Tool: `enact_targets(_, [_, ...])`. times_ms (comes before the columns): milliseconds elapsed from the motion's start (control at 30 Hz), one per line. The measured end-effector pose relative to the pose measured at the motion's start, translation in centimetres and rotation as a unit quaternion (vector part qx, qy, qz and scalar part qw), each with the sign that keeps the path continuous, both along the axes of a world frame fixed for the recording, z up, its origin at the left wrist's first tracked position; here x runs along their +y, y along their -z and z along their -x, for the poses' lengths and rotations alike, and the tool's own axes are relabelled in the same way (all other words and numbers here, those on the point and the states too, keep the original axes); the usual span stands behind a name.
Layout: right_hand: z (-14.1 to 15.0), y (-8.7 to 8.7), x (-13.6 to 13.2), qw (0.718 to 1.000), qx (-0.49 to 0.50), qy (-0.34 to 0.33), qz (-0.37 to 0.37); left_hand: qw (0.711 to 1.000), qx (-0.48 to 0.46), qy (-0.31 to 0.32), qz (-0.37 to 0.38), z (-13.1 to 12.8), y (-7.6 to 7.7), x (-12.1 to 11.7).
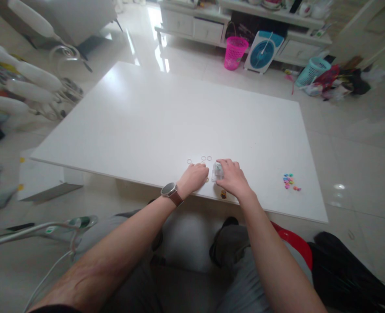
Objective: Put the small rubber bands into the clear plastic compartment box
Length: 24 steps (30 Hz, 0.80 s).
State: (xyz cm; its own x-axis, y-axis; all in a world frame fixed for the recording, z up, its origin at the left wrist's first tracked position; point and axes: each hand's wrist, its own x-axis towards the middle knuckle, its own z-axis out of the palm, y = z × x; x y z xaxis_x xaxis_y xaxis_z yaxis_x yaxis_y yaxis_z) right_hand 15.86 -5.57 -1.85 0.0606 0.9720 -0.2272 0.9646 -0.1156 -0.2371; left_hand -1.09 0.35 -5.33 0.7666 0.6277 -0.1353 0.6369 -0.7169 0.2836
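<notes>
Clear case (217, 173): near edge of worktop (166, 117), right of centre. Right hand (233, 176) is closed round it, fingers at the far side, thumb at the near side; looks like a light grip, case resting on or just over the surface, can't tell which. Left hand (197, 176) is just left of the case, knuckles up, fingers bunched downward; a small gold-coloured piece (207, 179) shows by its fingertips, pinched or only touched, can't tell.

Step in hand, judged: right hand steadies the case, left handles small parts beside it. Next move calls for keeping the case still and a fine fingertip pinch on the left; thin parts could skid.

Around: 3 thin rings (207, 158) lie far of the left hand, a 4th partly hidden by it. 1 small dark-and-yellow figure (223, 194) sits near of the case, close to the edge. Cluster of small coloured pieces (288, 180) well apart at right, untouched. Watch (169, 189) on left wrist. Beyond, far side: pink basket (234, 53), blue-and-white fan (264, 51) on floor.
</notes>
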Motion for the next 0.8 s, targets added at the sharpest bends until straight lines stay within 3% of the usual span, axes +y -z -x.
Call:
enact_targets(233, [-0.1, 0.2, -0.2, 1.0, 0.009, 0.002, -0.023, 0.999, 0.021, 0.018, -0.023, 0.1, -0.6, -0.3])
enact_targets(333, [0.1, 0.1, 0.0, 0.998, 0.05, 0.004, -0.049, 1.0, -0.006, -0.011, 0.009, 0.3, -1.3, 0.4])
enact_targets(433, [0.2, -0.4, 0.4, 0.988, 0.121, 0.008, -0.092, 0.99, -0.095, -0.071, 0.07, 0.4, -2.1, 1.3])
enact_targets(533, [0.4, -0.9, 0.8, 0.962, 0.236, 0.022, -0.138, 0.961, -0.211, -0.12, 0.134, 0.3, -2.6, 1.9])
enact_targets(633, [0.6, -1.3, 1.0, 0.917, 0.364, 0.07, -0.148, 0.931, -0.295, -0.141, 0.161, 0.1, -2.8, 2.0])
enact_targets(800, [0.8, -1.3, 1.2, 0.884, 0.426, 0.112, -0.157, 0.899, -0.364, -0.156, 0.186, -0.1, -3.1, 1.8])
